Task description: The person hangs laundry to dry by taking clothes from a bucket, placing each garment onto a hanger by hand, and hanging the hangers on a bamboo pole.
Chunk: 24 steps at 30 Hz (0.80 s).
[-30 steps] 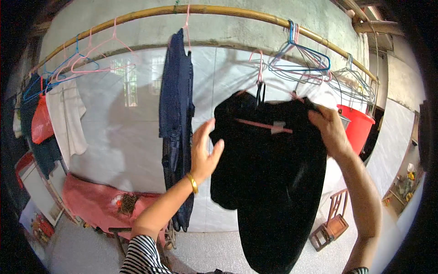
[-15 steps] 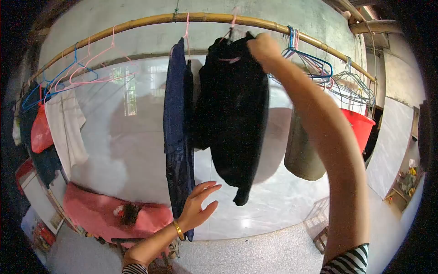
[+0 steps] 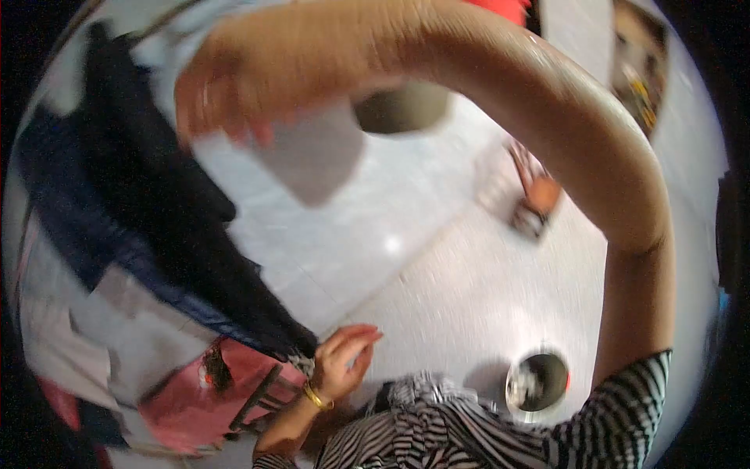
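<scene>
Black clothing (image 3: 156,180) hangs at the left, appearing slanted in the tilted view. Beside it is a navy garment (image 3: 58,180). Raised across the top, my right hand (image 3: 223,94) is just to the right of the black clothing, apparently free of it. Motion blur hides how its fingers are held. Low in the middle, my left hand (image 3: 344,361) has its fingers stretched out and nothing in it. It is close to the lower end of the dark clothes; whether it touches them is unclear. A gold bracelet (image 3: 318,397) circles the left wrist.
A bucket (image 3: 539,381) with pale contents stands on the floor at lower right. Farther back are a small wooden seat (image 3: 535,203) and a grey-green container (image 3: 402,108). Pink cloth (image 3: 226,402) lies low at the left. Something red (image 3: 508,9) shows at the top edge.
The view has swung down and right, bringing the bucket and striped shirt into sight. My right hand has left the top of the black clothing. The left hand stays open.
</scene>
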Each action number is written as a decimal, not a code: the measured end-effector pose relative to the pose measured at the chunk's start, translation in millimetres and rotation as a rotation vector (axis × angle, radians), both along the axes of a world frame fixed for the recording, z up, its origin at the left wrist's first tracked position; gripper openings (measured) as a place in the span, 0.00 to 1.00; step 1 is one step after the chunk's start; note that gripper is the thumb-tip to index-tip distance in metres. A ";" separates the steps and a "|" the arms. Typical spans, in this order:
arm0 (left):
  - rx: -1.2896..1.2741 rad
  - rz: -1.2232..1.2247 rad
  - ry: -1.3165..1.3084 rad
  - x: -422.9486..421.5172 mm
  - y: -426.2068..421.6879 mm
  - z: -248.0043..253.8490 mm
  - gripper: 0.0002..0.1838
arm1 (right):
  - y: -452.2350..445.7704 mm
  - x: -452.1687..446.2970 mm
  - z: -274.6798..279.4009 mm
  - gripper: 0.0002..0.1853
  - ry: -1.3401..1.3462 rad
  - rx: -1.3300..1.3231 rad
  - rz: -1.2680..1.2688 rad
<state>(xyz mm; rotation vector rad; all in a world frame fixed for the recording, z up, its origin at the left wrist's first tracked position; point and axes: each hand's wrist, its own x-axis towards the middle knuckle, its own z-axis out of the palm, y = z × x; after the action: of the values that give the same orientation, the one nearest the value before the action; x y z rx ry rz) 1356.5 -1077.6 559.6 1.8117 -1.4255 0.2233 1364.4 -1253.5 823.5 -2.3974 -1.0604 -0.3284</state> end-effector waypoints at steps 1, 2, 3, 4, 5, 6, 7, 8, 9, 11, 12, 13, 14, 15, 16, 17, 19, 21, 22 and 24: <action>0.064 -0.045 0.039 -0.7 -9.1 -6.5 0.10 | -14.7 -25.6 -30.1 0.16 -0.035 -0.210 -0.050; 0.131 -0.093 0.078 -1.7 -18.9 -14.9 0.10 | -37.8 -35.2 -65.9 0.15 0.121 -0.323 -0.048; 0.179 -0.140 0.107 0.0 -27.1 -26.4 0.09 | -63.2 -55.3 -106.6 0.15 0.278 -0.309 -0.162; 0.224 -0.183 0.131 -0.4 -34.2 -36.1 0.09 | -83.1 -77.5 -140.0 0.16 0.404 -0.430 -0.402; 0.278 -0.229 0.168 -4.1 -41.3 -41.8 0.08 | -116.9 -98.5 -187.0 0.15 0.416 -0.316 -0.484; 0.341 -0.280 0.244 -7.6 -48.0 -51.4 0.08 | -150.2 -122.8 -243.8 0.14 0.342 -0.233 -0.666; 0.398 -0.333 0.273 -9.4 -45.2 -59.9 0.08 | -175.0 -151.5 -297.3 0.13 0.373 -0.089 -0.881; 0.447 -0.374 0.293 -17.5 -52.7 -66.9 0.09 | -201.4 -189.8 -346.6 0.13 0.523 0.212 -1.156; 0.486 -0.411 0.302 -23.8 -60.6 -75.3 0.09 | -228.6 -230.2 -407.5 0.13 0.557 0.285 -1.402; 0.655 -0.457 0.287 -38.4 -71.0 -90.7 0.10 | -231.4 -312.0 -497.2 0.11 0.711 0.158 -1.807; 0.686 -0.480 0.289 -47.4 -78.5 -99.2 0.10 | -226.7 -349.8 -550.0 0.11 0.682 0.248 -1.849; 0.777 -0.515 0.289 -55.7 -85.4 -108.1 0.10 | -212.6 -378.1 -582.8 0.11 0.860 0.520 -1.890; 0.860 -0.557 0.299 -54.5 -87.7 -105.2 0.11 | -188.3 -394.4 -591.4 0.11 1.039 0.787 -1.917; 0.874 -0.641 0.267 -54.5 -87.4 -119.0 0.11 | -162.3 -404.9 -610.6 0.11 1.115 0.690 -1.970; 0.895 -0.663 0.264 -59.9 -90.2 -139.7 0.11 | -142.4 -416.2 -640.2 0.11 1.183 0.599 -2.010; 0.981 -0.676 0.308 -60.0 -89.2 -157.0 0.11 | -120.6 -428.7 -681.1 0.10 1.196 0.525 -2.059; 1.061 -0.724 0.314 -66.8 -85.4 -200.8 0.12 | -76.9 -443.5 -765.3 0.10 1.258 0.493 -2.097; 1.176 -0.661 0.369 -95.5 -118.5 -182.2 0.12 | -76.2 -457.1 -765.8 0.11 1.399 0.554 -2.009; 1.225 -0.631 0.398 -99.2 -123.6 -192.3 0.12 | -72.6 -452.3 -771.3 0.11 1.493 0.603 -1.967; 1.283 -0.592 0.433 -107.4 -132.0 -216.2 0.12 | -76.5 -443.4 -796.8 0.12 1.608 0.662 -1.904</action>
<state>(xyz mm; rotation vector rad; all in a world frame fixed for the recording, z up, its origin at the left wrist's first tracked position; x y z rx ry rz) 1249.1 -1209.6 343.4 1.9619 -1.8152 -1.6023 921.0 -1330.0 26.8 -1.3231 1.7282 0.5533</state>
